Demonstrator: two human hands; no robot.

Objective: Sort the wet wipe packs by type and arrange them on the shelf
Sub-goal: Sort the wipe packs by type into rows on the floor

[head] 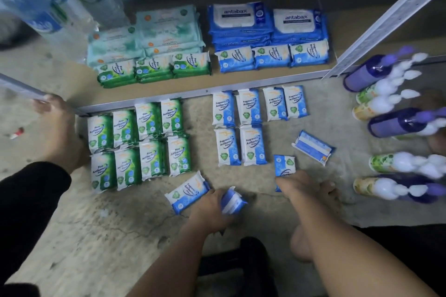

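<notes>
Left hand curls round one blue pack, next to a tilted loose pack. Right hand covers the near end of another blue pack; pinching or pressing flat, cannot tell.

On the floor:
- green packs: 8 showing, 4 x 2, stack depth unclear
- blue rows: 4 + 2, long axes toward the shelf
- face-down pack: 1, skewed

On the shelf: 3 green and 3 blue front stacks, long axes crosswise. Bottles blurred.
</notes>
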